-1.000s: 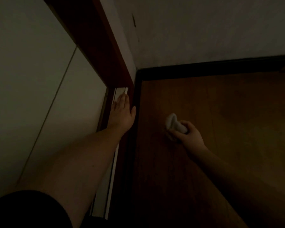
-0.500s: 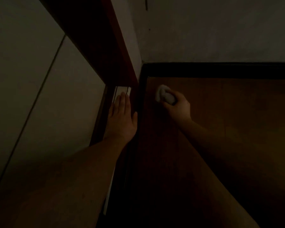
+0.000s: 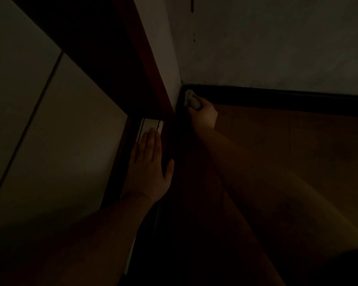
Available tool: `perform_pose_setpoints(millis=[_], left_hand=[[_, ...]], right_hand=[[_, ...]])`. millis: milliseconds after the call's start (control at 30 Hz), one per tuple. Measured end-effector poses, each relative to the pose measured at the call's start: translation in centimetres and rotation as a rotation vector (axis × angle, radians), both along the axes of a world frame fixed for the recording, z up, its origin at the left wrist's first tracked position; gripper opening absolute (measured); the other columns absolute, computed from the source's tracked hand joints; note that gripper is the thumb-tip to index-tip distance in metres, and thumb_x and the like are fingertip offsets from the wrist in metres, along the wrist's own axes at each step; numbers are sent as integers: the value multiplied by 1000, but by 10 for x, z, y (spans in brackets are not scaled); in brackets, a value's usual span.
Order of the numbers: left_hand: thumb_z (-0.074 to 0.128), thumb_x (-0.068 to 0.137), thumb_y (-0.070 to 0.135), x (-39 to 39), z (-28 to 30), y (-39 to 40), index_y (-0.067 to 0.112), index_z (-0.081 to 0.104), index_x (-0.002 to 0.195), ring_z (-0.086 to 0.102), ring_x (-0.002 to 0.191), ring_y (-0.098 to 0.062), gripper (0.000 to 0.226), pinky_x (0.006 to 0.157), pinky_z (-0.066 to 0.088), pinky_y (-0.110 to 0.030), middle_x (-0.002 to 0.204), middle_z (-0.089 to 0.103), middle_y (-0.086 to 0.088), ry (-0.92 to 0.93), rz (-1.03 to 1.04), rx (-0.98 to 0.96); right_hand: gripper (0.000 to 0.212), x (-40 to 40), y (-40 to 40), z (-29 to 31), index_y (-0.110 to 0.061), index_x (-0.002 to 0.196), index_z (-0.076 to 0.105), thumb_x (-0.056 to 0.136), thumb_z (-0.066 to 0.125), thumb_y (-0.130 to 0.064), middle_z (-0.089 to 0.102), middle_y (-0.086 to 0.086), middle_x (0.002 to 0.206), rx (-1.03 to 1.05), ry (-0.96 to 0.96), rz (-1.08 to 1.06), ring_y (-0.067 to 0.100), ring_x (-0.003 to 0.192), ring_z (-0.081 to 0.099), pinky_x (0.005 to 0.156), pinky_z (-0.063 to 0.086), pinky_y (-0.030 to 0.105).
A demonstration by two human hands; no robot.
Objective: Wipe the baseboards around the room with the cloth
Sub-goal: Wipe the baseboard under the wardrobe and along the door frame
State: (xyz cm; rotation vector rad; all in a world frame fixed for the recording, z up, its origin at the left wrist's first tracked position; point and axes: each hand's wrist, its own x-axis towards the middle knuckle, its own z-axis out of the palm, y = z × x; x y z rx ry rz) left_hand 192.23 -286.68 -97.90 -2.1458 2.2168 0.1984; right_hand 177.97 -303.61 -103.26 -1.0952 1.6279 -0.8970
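While the right hand point(image 3: 204, 114) grips a small bunched pale cloth point(image 3: 191, 101), its fingers curled round the wad, the cloth sits pressed into the room corner at about twelve o'clock from the middle of the view, touching the dark baseboard point(image 3: 277, 100) right where that strip meets the short side run beside the door frame point(image 3: 151, 65). From that corner the baseboard runs off toward three o'clock along the foot of the pale wall point(image 3: 267, 42), above the brown wooden floor point(image 3: 287, 162). At roughly seven o'clock from the cloth, the left hand point(image 3: 149, 172) lies flat with fingers straight and close together, thumb spread to the side, resting on the pale threshold track point(image 3: 151, 124) at the base of the doorway; it holds nothing and looks to be bracing the body's weight. Tiled flooring point(image 3: 50, 131) with a dark joint line fills the nine o'clock side. As a judgement, the wipe is at the very start of this wall's stretch: the cloth is at the corner end, and the whole long run toward three o'clock lies untouched by it in this view. The light is too dim to tell clean strip from dusty strip, so what has been wiped elsewhere in the room cannot be read here, and the baseboards of the other walls are out of sight.
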Motion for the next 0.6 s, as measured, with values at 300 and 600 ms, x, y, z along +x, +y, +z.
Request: perform_pose_setpoints(millis=[300,600], left_hand=[[16,94,55,-1,2,-2,7,4,157,7,152,-27,80,122,15,-47,165,0,-9,10,8,30],[14,92,56,-1,0,-4,5,4,156,8,151,-28,83,122,14,-48,164,3,-12,24,10,11]], right_hand=[[42,-62,-1,-8,-12,121,62,84,71,-28,59,10,124,65,115,-357,24,111,59,94,50,36],[42,-207,21,-7,-8,123,59,85,69,-21,56,13,127,53,312,-601,27,116,56,96,42,32]])
